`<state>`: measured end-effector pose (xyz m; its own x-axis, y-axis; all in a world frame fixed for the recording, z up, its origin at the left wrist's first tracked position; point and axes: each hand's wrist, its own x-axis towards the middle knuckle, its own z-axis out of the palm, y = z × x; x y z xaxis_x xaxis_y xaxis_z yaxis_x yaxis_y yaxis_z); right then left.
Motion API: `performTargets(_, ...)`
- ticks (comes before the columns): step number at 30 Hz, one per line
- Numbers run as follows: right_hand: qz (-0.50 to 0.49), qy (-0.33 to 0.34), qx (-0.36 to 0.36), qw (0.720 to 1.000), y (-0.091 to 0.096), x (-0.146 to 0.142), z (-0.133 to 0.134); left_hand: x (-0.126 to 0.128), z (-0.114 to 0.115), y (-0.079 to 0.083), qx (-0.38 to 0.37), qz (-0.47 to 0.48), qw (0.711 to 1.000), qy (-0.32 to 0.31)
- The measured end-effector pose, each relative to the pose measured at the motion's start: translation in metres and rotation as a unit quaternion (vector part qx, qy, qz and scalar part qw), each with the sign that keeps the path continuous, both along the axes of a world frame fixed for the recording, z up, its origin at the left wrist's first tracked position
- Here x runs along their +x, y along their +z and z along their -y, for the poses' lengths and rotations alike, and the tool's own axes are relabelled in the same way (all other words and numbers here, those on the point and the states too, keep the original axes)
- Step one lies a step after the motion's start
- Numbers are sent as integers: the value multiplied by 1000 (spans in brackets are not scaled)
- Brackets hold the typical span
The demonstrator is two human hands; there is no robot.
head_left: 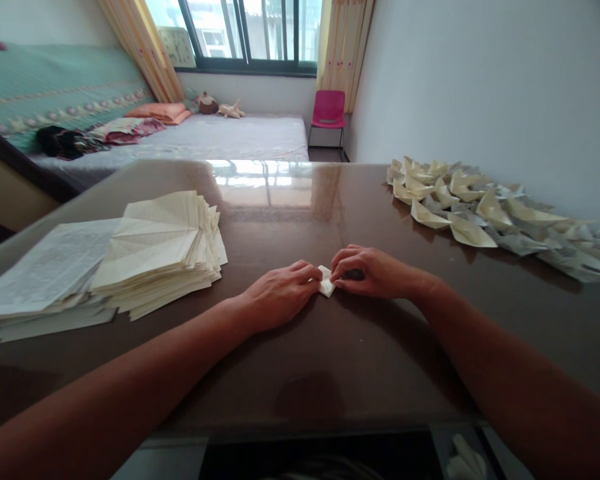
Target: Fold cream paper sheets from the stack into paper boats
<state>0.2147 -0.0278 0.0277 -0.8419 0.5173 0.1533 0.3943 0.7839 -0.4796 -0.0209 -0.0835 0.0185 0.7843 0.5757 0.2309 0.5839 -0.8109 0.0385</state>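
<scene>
A small folded piece of cream paper point(326, 283) lies on the brown tabletop, its middle showing between my two hands. From the left, my left hand point(286, 293) presses its closed fingers on the paper's left side. My right hand point(367, 272) pinches the right side with thumb and forefinger, the other fingers curled. The fingertips cover parts of the paper's edges.
On the left stands a thick stack of creased cream sheets point(153, 233), beside printed sheets point(45, 267). Many folded paper boats point(473, 230) crowd the right side along the wall. Past the glossy table point(280, 233) are a bed point(250, 137) and a pink chair point(329, 110).
</scene>
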Motion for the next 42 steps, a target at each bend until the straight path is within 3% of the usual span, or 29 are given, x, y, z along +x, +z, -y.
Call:
performTargets(6,-6,-59,-15,998,-9,-7,3,3,6,3,-15,-34,999,36)
performTargets(13,-8,-30,-64,997,-5,-3,0,-1,10,8,-13,-86,996,28)
performTargets(18,-15,-26,-49,998,-2,-4,3,8,14,15,13,-129,991,23)
performTargets(22,-38,-67,-18,997,-8,-11,7,16,21,13,47,-148,988,27)
performTargets(27,-51,-54,16,997,-13,-17,10,15,24,9,35,-121,992,29)
performTargets(35,-67,-119,-67,988,-17,-18,4,15,21,13,21,-126,992,26)
performTargets(39,-63,-171,-35,983,-23,-21,6,12,18,12,13,-102,994,27)
performTargets(42,-45,-163,-22,985,-24,-22,7,9,16,7,10,-68,998,14)
